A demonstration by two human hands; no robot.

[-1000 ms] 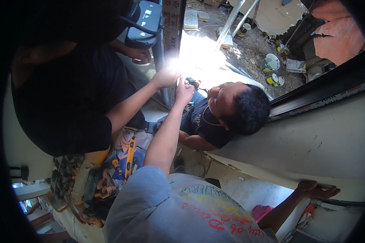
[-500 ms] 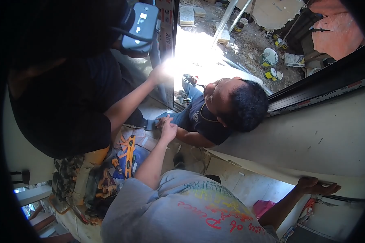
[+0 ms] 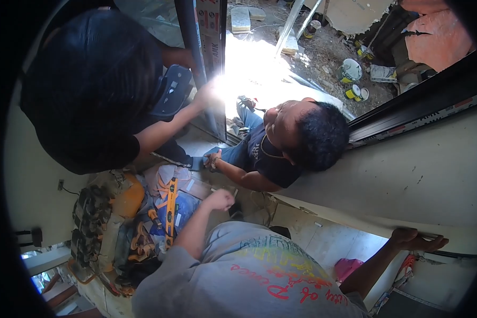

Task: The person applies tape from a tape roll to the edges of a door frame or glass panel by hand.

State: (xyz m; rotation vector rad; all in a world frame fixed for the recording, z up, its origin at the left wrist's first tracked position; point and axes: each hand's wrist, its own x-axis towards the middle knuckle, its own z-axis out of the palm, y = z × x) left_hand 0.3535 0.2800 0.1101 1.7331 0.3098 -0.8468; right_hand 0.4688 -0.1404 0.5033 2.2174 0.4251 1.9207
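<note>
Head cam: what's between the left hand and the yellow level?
In the head view, a patch of blue bag fabric lies between the left hand and the yellow level. The hand appears to touch neither.

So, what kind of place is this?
Probably a house under renovation: rubble and paint cans lie outside, a dark frame stands in the opening, and an orange spirit level lies among tools on the floor.

Sunlit rubble floor (image 3: 323, 58), pale wall (image 3: 424, 180)
</note>
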